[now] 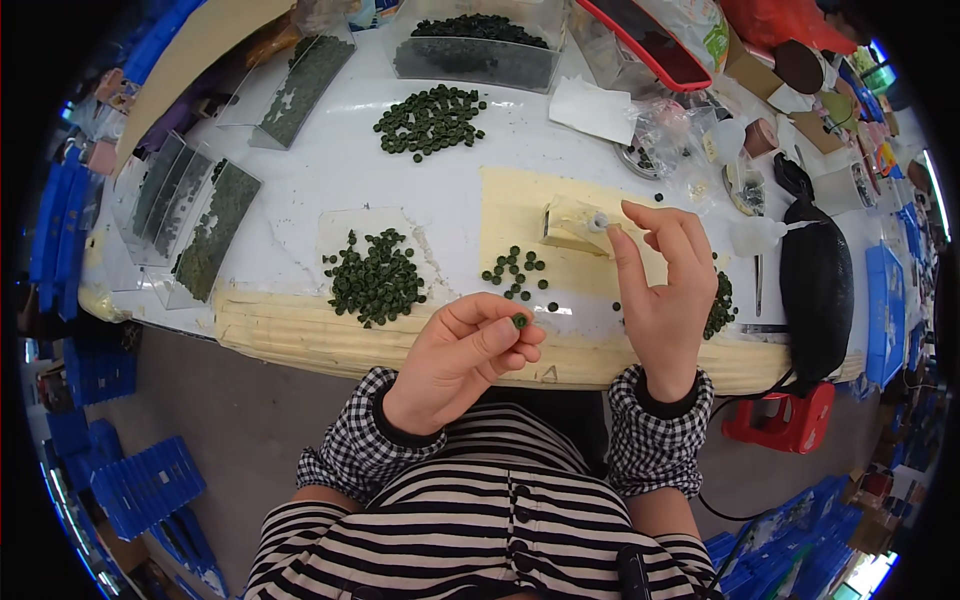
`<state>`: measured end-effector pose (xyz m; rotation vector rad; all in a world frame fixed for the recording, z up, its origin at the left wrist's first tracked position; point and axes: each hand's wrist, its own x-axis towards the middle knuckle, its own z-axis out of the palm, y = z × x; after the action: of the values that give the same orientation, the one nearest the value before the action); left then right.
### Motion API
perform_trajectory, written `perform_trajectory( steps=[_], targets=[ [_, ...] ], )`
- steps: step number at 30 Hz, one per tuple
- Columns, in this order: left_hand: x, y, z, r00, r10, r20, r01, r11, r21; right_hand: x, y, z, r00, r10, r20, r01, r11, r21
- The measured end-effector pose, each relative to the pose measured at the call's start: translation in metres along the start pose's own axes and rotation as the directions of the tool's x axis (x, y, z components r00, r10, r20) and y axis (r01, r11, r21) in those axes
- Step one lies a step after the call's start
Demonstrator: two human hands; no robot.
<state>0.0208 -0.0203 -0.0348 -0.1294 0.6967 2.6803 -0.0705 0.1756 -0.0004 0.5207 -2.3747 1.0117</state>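
Observation:
My left hand (455,360) pinches a small round dark green piece (519,321) between thumb and fingertips, just past the table's near edge. My right hand (668,275) is raised with thumb and forefinger apart, and nothing shows between them. Its fingertips are beside a small cream-coloured block (572,224) that has a grey knob-like tip (598,221). Between the hands and the block, a loose group of the same green pieces (515,268) lies on and around a pale yellow sheet (505,200). A larger heap of them (375,280) sits left of my left hand.
Another pile of green pieces (430,120) lies farther back, near a clear box (475,65). More clear boxes (215,230) stand at left. A phone in a red case (650,45), white tissue (592,110) and black bag (815,290) line the right side. A red stool (790,420) stands below.

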Motion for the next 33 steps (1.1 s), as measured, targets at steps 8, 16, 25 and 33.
perform_trajectory(
  steps=[8,16,25,33],
  targets=[
    [0.003,-0.004,-0.007,0.994,0.004,0.111,0.003,0.998,-0.063,-0.005,-0.030,-0.018,0.978,-0.002,-0.207,0.035,0.987,0.156],
    [0.001,-0.006,0.000,0.995,0.008,0.100,-0.004,0.999,-0.039,-0.028,-0.047,-0.007,0.989,0.127,0.071,-0.142,0.727,0.671],
    [0.000,-0.004,0.000,0.993,0.008,0.114,-0.004,0.999,-0.038,-0.025,-0.049,-0.004,0.995,0.032,0.095,-0.084,0.777,0.624],
    [0.000,-0.004,0.000,0.994,0.013,0.113,-0.011,1.000,-0.022,-0.025,-0.050,-0.003,0.995,0.019,0.095,-0.074,0.787,0.613]
  ],
)
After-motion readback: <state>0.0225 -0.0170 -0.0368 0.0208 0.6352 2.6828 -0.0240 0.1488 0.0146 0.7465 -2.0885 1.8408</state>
